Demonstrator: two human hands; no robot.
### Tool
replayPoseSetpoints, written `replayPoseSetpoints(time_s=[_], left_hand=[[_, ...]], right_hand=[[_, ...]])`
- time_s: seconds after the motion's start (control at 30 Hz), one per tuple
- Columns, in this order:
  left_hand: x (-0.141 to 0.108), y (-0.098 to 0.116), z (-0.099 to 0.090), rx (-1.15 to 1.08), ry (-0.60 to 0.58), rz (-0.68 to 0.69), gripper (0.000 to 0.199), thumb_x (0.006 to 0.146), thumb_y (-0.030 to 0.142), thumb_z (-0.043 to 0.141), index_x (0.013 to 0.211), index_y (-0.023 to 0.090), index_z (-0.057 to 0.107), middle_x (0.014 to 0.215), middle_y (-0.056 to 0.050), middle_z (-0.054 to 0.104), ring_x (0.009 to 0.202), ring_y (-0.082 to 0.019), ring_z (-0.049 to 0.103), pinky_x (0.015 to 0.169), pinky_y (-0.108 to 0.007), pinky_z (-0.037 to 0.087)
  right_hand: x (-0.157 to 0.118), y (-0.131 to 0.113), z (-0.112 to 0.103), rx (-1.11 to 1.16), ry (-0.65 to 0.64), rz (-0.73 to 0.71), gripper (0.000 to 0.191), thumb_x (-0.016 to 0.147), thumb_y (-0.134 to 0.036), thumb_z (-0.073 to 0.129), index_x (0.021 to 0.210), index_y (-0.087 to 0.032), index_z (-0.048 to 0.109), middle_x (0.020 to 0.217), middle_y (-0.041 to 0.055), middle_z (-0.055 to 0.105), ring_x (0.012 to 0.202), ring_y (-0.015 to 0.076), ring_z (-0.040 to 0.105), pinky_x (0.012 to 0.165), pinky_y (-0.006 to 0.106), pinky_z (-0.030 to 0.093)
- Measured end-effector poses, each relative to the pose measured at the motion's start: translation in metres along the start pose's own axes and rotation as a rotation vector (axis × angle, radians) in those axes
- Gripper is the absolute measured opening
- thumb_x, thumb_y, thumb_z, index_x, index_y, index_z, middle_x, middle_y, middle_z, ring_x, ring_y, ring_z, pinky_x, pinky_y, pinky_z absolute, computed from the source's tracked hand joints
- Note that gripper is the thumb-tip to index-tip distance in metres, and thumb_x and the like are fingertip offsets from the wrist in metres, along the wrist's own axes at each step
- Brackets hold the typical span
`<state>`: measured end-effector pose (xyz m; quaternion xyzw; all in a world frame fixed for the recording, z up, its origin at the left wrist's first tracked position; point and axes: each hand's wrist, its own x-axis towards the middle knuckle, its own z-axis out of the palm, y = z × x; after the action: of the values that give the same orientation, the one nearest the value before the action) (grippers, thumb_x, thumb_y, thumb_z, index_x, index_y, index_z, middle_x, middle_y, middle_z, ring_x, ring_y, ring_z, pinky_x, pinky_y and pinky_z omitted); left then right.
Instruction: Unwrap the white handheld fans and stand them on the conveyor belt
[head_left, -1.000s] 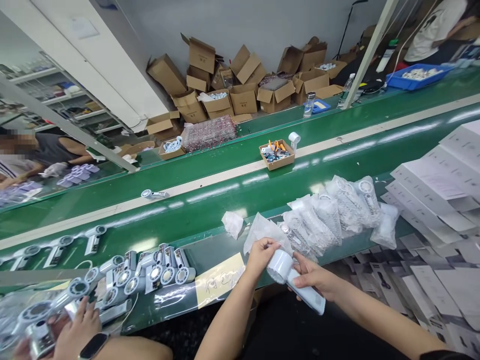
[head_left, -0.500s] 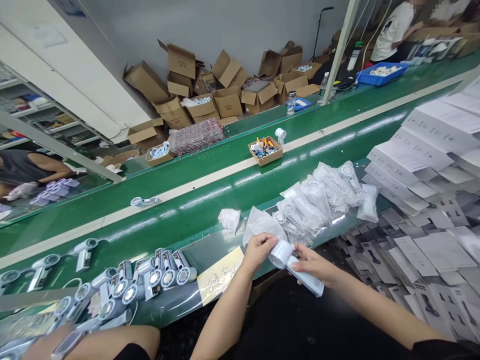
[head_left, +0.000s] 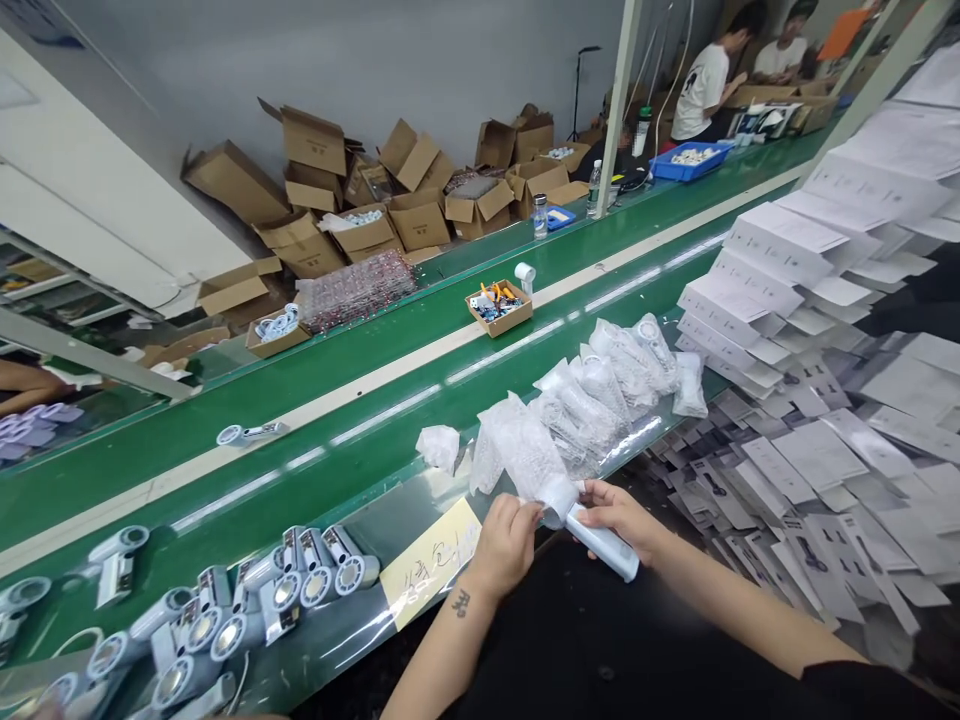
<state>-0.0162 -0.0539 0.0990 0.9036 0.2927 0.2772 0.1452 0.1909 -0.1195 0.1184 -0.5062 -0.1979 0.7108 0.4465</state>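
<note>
My right hand (head_left: 611,518) is closed around the handle of a light-blue hair dryer (head_left: 604,545), whose round head points up and left. The head sits at the mouth of a clear bubble-wrap bag (head_left: 525,450), partly inside it. My left hand (head_left: 510,540) pinches the edge of the bag's mouth beside the head. The bag stretches away over the bench edge. Just beyond it lie several hair dryers in bubble-wrap bags (head_left: 577,400) in a row. A crumpled white wrapper (head_left: 438,447) rests to the left.
Several unwrapped hair dryers (head_left: 315,580) lie at left, near a handwritten yellow sheet (head_left: 433,560). A green conveyor belt (head_left: 390,390) runs across, carrying a small carton of parts (head_left: 499,308). Stacked printed white boxes (head_left: 765,270) rise at right. Co-workers sit beyond.
A bubble-wrap bag now extends from the hair dryer's head, and my left hand has shifted from the head to the bag's mouth. The view has swung to the right.
</note>
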Motion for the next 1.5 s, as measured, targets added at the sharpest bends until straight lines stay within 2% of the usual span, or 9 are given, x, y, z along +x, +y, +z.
replayPoseSetpoints(time_s=[0.23, 0.4, 0.53, 0.7, 0.83, 1.13, 1.33, 1.43, 1.5], left_hand=[[-0.005, 0.008, 0.047, 0.11, 0.098, -0.287, 0.016, 0.081, 0.011, 0.042, 0.07, 0.02, 0.051, 0.065, -0.005, 0.051, 0.065, -0.018, 0.05, 0.061, -0.029, 0.04], [0.005, 0.019, 0.045, -0.059, 0.002, -0.069, 0.015, 0.079, 0.013, 0.044, 0.067, 0.02, 0.049, 0.065, -0.005, 0.05, 0.068, -0.018, 0.051, 0.064, -0.03, 0.039], [0.009, 0.022, 0.046, -0.197, 0.018, -0.325, 0.012, 0.074, 0.01, 0.041, 0.072, 0.02, 0.047, 0.066, -0.002, 0.051, 0.064, -0.015, 0.051, 0.06, -0.027, 0.039], [0.024, 0.033, 0.043, -0.499, -0.12, -0.302, 0.006, 0.073, 0.016, 0.048, 0.072, 0.019, 0.052, 0.065, 0.0, 0.056, 0.06, -0.012, 0.052, 0.058, -0.024, 0.038], [0.036, 0.031, 0.036, -0.517, -0.037, -0.501, 0.025, 0.073, 0.015, 0.047, 0.095, 0.019, 0.057, 0.056, 0.003, 0.055, 0.049, -0.012, 0.049, 0.051, -0.023, 0.036], [0.034, 0.037, 0.032, -0.279, -0.112, -0.039, 0.024, 0.084, 0.022, 0.044, 0.096, 0.018, 0.064, 0.074, -0.01, 0.063, 0.074, -0.022, 0.06, 0.069, -0.032, 0.044], [0.034, 0.032, 0.028, -0.762, -0.203, -0.688, 0.018, 0.079, 0.025, 0.049, 0.08, 0.015, 0.065, 0.061, -0.001, 0.061, 0.056, -0.013, 0.054, 0.056, -0.023, 0.041], [0.036, 0.039, 0.016, -0.908, -0.309, -0.731, 0.016, 0.076, 0.027, 0.053, 0.074, 0.014, 0.064, 0.053, 0.002, 0.056, 0.05, -0.01, 0.048, 0.05, -0.02, 0.035], [0.038, 0.045, 0.007, -0.96, -0.334, -0.722, 0.016, 0.076, 0.028, 0.056, 0.072, 0.014, 0.063, 0.051, 0.002, 0.054, 0.047, -0.009, 0.045, 0.048, -0.019, 0.031]], right_hand=[[0.002, 0.012, 0.003, -0.002, 0.185, -0.036, 0.036, 0.063, -0.025, 0.071, 0.091, -0.018, 0.05, 0.077, 0.0001, 0.061, 0.055, 0.0151, 0.059, 0.041, 0.031, 0.053], [-0.003, 0.002, 0.011, 0.117, 0.254, 0.016, 0.028, 0.068, -0.021, 0.066, 0.088, -0.018, 0.047, 0.072, 0.002, 0.061, 0.057, 0.017, 0.061, 0.042, 0.03, 0.052], [-0.007, -0.007, 0.014, 0.275, 0.258, 0.033, 0.03, 0.071, -0.02, 0.063, 0.094, -0.019, 0.044, 0.074, 0.0034, 0.062, 0.061, 0.0173, 0.063, 0.045, 0.025, 0.05], [-0.006, -0.012, 0.011, 0.305, 0.182, 0.044, 0.012, 0.077, -0.019, 0.052, 0.088, -0.016, 0.047, 0.059, 0.0024, 0.06, 0.045, 0.0118, 0.057, 0.042, 0.021, 0.046], [-0.005, -0.015, 0.008, 0.289, 0.185, 0.109, 0.009, 0.079, -0.023, 0.051, 0.077, -0.016, 0.046, 0.054, 0.0035, 0.059, 0.044, 0.0115, 0.056, 0.04, 0.019, 0.044], [0.006, 0.003, 0.005, 0.23, 0.313, 0.13, 0.018, 0.068, -0.014, 0.059, 0.078, -0.02, 0.044, 0.061, -0.0028, 0.057, 0.055, 0.0132, 0.059, 0.055, 0.025, 0.05], [-0.013, 0.002, -0.021, -0.302, 0.313, 0.09, 0.019, 0.074, -0.033, 0.061, 0.074, -0.018, 0.05, 0.061, -0.0022, 0.054, 0.053, 0.0115, 0.054, 0.044, 0.021, 0.044], [-0.04, -0.02, -0.03, -0.662, 0.227, 0.034, 0.026, 0.075, -0.043, 0.06, 0.073, -0.018, 0.054, 0.071, 0.0006, 0.054, 0.064, 0.0138, 0.055, 0.047, 0.023, 0.048], [-0.055, -0.038, -0.032, -0.588, 0.191, 0.083, 0.026, 0.075, -0.044, 0.06, 0.077, -0.018, 0.056, 0.081, 0.0027, 0.055, 0.077, 0.0168, 0.055, 0.058, 0.028, 0.053]])
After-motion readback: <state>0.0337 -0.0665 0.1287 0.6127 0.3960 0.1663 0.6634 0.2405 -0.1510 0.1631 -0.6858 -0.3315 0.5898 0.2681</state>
